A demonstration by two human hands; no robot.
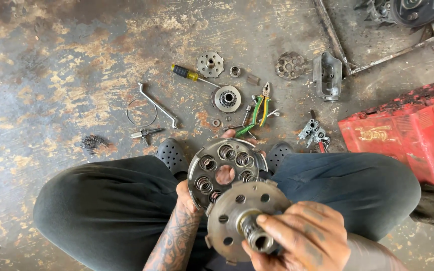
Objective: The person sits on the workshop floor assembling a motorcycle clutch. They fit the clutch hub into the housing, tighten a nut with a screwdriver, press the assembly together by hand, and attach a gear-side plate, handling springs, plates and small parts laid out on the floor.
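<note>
Over the lap, left hand [187, 200] holds the spring plate [225, 168]; right hand [302, 236] grips the hub disc [244, 213], not yet joined; small parts wait.

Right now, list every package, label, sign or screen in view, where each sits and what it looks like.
Red plastic crate: on the floor at the right edge, beside the person's knee; boxy, ribbed top, dusty.
Label on the crate: on its near side face; pale flowing lettering on red, worn.
No signs or screens in view.
</note>
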